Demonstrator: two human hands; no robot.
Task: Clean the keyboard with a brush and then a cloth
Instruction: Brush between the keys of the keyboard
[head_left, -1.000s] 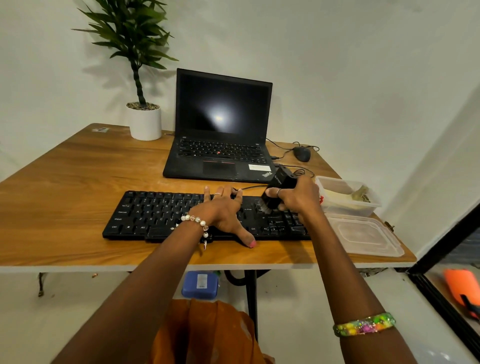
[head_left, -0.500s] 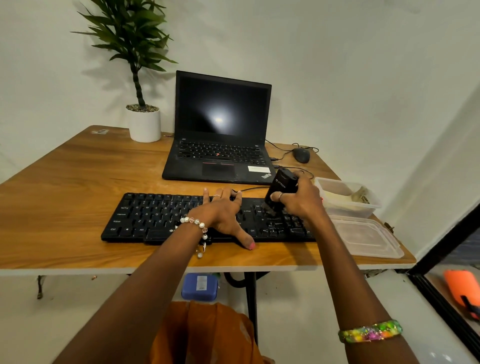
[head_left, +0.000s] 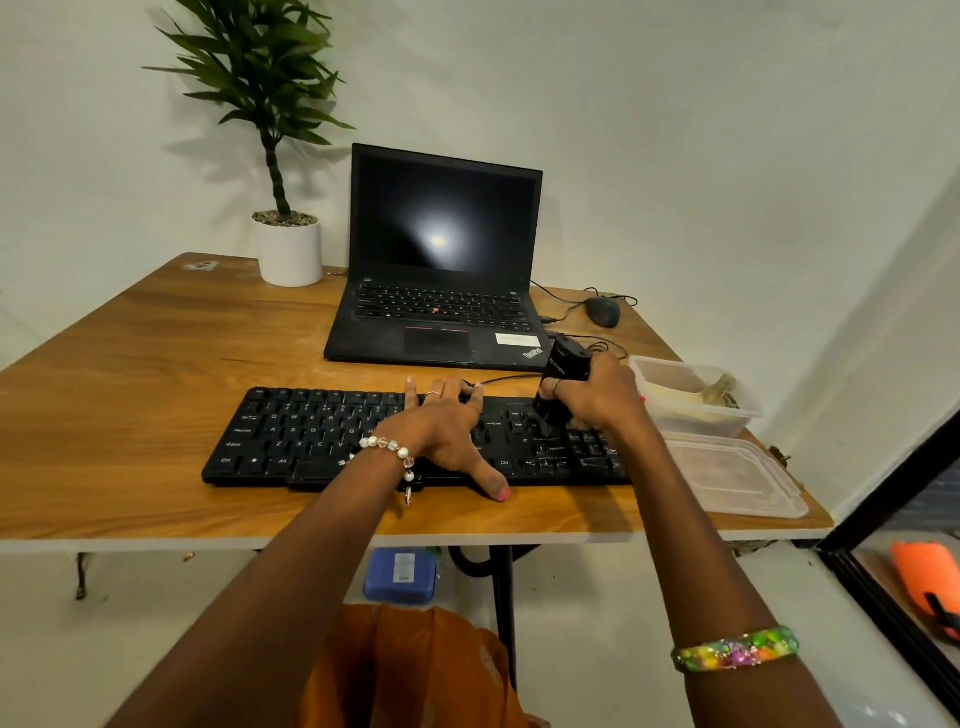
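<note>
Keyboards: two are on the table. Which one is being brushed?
The separate black keyboard nearest the person: the right hand holds the brush on its keys. The laptop behind lies untouched.

Two bare forearms reach forward from the bottom of the view. The left hand (head_left: 449, 431) lies flat, palm down, fingers spread and straight, thumb stretched toward the body. The right hand (head_left: 597, 397) is curled in a grip, knuckles up, wrist bent slightly inward.

Single head-worn view, looking forward and down, close over table (head_left: 130, 364)
</note>
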